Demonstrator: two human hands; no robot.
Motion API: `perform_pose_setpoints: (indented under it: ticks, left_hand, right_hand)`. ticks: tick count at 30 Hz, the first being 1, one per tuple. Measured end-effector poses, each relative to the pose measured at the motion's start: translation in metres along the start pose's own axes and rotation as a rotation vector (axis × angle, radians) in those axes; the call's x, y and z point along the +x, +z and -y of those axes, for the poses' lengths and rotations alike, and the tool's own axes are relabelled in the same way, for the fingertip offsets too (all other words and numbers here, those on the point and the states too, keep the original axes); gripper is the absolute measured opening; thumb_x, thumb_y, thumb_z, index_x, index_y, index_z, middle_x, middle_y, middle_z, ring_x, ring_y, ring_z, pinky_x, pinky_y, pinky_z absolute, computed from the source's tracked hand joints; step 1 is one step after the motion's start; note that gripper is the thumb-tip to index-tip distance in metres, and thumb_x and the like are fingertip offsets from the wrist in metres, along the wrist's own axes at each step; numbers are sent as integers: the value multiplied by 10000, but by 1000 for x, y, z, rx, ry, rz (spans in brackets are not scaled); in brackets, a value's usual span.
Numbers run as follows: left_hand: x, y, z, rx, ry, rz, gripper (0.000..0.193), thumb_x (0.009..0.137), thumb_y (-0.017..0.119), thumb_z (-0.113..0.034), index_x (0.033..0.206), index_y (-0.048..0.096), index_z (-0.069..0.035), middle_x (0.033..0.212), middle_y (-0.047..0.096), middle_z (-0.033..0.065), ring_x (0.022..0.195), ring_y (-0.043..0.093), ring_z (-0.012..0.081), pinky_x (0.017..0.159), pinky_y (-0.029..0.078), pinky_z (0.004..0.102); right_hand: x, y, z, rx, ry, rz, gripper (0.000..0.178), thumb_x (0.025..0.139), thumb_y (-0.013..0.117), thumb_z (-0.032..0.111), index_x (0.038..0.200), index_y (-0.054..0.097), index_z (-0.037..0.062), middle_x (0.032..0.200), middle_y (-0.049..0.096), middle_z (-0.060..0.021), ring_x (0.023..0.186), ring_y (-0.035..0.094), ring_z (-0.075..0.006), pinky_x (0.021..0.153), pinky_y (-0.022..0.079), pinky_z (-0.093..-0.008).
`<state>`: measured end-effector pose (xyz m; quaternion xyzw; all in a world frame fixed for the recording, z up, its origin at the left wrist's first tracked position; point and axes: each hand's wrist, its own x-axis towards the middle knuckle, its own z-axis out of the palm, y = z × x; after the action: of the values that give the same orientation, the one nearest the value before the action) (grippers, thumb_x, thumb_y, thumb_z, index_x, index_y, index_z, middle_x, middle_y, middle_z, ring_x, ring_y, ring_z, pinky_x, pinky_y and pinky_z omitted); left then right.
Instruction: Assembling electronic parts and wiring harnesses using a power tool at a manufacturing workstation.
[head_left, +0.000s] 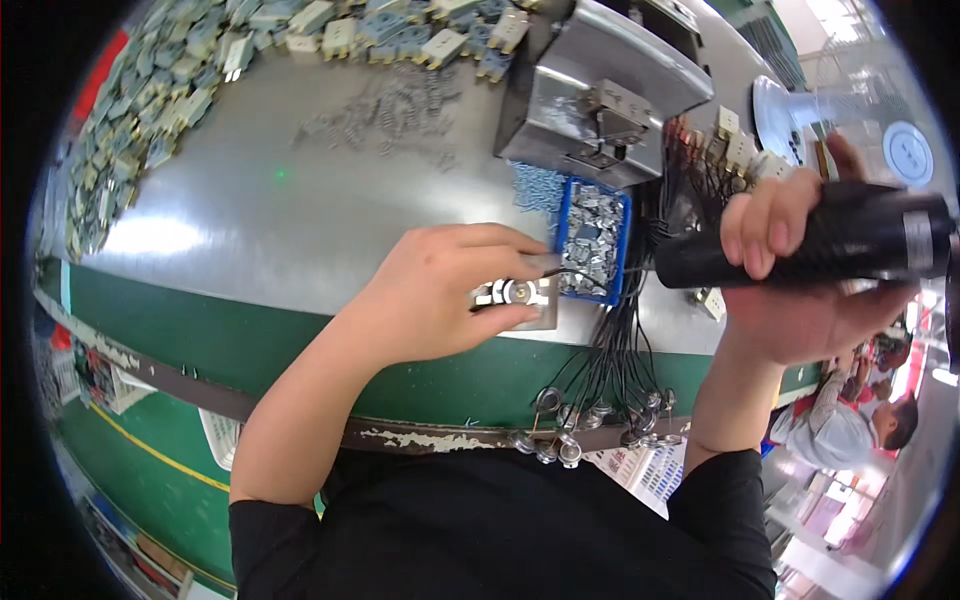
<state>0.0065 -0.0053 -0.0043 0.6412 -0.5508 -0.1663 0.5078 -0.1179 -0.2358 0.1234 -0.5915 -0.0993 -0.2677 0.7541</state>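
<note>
Near the middle of the frame, the fingers (500, 265) of my left hand (425, 290) are holding a small white-and-black part (517, 292) between them. At the right of the frame, my right hand (790, 325) is gripping a black cylindrical tool (850, 235). Just right of the part, a blue tray (627, 235) of metal pieces (592, 240) is sitting on the table (250, 240), beside dangling black cables (625, 335).

Holding black cylindrical tool (870, 235) in right hand (800, 325).
Curling left hand (430, 285) around small white part (517, 292), near blue tray (626, 240).
</note>
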Motion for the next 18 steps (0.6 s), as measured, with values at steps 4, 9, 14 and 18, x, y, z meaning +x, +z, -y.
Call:
perform_pose_setpoints:
  ticks: [4,9,14,18]
  left_hand:
    - [2,2,-2,-2,-54,29,327,764,926,-117,1038,763,-46,1233,779,128,1047,771,332,872,620,391]
    - [4,2,-3,-10,-76,46,361,743,946,-100,1047,760,-44,1238,773,161,1080,770,335,890,622,392]
    - [6,-4,-4,2,-101,78,394,724,958,-85,1058,754,-38,1249,764,185,1113,768,339,911,622,402]
    - [27,9,1,-78,4,90,396,715,968,-100,1039,754,-24,1250,765,180,1135,764,346,917,628,413]
  right_hand:
    - [10,-41,6,-57,-38,19,1138,957,402,892,1562,360,-71,909,550,-83,704,539,-187,655,453,-357]
    - [4,-66,4,-71,-57,-51,1146,950,396,901,1561,359,-68,917,554,-86,711,544,-190,661,457,-360]
    - [4,-86,-13,-62,-51,-100,1155,942,389,912,1559,357,-65,927,559,-89,720,551,-194,667,462,-364]
    - [98,-128,-61,-171,-64,-142,1163,936,383,921,1558,356,-62,935,562,-92,727,557,-197,673,465,-367]
